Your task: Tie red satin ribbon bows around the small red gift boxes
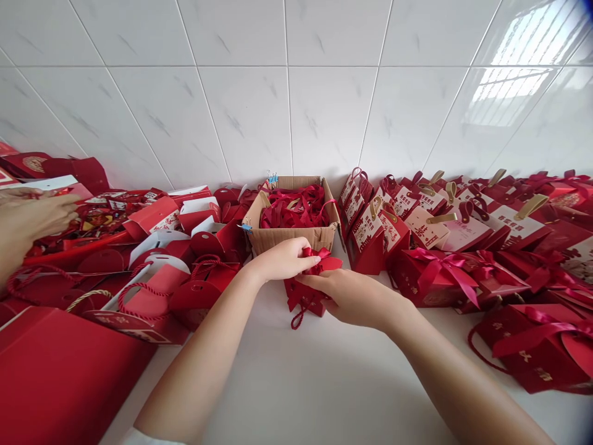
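Observation:
In the middle of the head view, a small red gift box [306,299] with a twisted red cord handle stands on the white tabletop. My left hand [283,259] reaches to its top, thumb and fingers closed on a red ribbon [313,254]. From the other side my right hand [352,295] is closed at the same ribbon, its fingers against the top of the box. My hands partly hide the box and the ribbon. Just behind them is a cardboard box [296,237] filled with loose red ribbons [301,207].
Finished-looking red gift boxes with bows [440,278] and strap-handled boxes [368,232] crowd the right. Opened red boxes [157,284] and a tray of wrapped sweets [99,216] fill the left. Another person's hand [37,216] is at the far left. A tiled wall [241,111] stands behind.

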Available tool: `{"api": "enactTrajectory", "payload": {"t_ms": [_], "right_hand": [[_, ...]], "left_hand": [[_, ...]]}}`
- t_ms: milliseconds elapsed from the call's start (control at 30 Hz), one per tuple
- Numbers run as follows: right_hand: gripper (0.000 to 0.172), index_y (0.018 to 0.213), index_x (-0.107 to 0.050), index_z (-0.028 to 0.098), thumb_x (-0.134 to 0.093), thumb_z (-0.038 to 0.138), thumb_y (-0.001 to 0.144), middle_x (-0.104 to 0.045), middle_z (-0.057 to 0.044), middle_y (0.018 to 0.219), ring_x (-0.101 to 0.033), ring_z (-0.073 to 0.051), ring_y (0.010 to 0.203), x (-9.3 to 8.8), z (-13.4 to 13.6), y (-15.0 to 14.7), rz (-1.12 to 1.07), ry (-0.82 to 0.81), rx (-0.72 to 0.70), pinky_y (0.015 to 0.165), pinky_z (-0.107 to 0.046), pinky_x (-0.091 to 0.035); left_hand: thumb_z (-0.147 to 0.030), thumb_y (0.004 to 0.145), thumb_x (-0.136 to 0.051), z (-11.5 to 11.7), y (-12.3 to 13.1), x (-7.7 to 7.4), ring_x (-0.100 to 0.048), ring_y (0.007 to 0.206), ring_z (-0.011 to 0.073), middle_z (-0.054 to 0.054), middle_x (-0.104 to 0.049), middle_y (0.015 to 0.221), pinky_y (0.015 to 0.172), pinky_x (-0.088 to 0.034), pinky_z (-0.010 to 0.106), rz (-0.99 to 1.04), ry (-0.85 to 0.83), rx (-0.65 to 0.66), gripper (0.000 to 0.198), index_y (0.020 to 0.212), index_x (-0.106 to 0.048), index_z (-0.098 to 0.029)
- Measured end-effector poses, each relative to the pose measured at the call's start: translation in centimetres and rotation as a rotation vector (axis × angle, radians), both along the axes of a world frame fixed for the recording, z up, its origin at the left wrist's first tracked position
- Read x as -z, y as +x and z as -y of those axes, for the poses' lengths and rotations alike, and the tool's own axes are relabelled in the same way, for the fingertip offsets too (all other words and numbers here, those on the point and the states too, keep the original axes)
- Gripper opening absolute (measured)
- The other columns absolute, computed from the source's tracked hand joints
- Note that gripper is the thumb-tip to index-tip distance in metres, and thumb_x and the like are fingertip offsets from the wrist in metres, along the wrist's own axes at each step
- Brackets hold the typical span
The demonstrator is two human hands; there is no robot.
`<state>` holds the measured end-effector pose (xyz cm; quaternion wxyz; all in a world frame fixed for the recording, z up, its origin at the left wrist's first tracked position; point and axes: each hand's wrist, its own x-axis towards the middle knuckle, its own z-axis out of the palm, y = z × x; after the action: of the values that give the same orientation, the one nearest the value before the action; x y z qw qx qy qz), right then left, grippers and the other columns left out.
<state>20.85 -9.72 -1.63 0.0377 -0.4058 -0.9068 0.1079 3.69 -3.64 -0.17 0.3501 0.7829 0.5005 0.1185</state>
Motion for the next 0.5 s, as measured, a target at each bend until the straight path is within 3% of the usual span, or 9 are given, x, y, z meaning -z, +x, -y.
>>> {"api": "enactTrajectory", "payload": {"t_ms": [200,333,500], "right_hand": [[0.016,0.087,-0.059,0.018,-0.046,0.010,0.081,-0.062,-0.002,0.078,-0.050,-0.011,0.063,-0.3,-0.4,0.4,-0.092,-0.069,-0.010,0.050,-0.022,-0.030],[0.016,0.079,-0.060,0.018,-0.046,0.010,0.082,-0.063,-0.001,0.080,-0.051,-0.010,0.063,-0.9,-0.7,1.4,-0.153,-0.106,-0.028,0.053,-0.021,-0.035],[0.020,0.081,-0.067,0.020,-0.050,0.009,0.079,-0.067,-0.001,0.082,-0.058,-0.013,0.071,-1.8,-0.7,2.7,-0.143,-0.109,-0.032,0.063,-0.022,-0.041]], "left_hand": [[-0.058,0.076,-0.051,0.1,0.0,-0.3,-0.057,0.066,0.0160,0.001,-0.061,0.070,0.056,-0.039,0.026,0.044,-0.051,0.027,0.040,0.077,-0.047,-0.019],[-0.058,0.075,-0.053,0.0,-0.1,-0.1,-0.057,0.068,0.0163,0.001,-0.063,0.074,0.058,-0.040,0.026,0.067,-0.036,0.045,0.039,0.077,-0.046,-0.020],[-0.059,0.072,-0.055,-0.3,0.0,0.3,-0.050,0.057,0.0140,-0.002,-0.056,0.063,0.051,-0.034,0.025,0.027,0.073,0.009,0.040,0.071,-0.046,-0.020]]}}
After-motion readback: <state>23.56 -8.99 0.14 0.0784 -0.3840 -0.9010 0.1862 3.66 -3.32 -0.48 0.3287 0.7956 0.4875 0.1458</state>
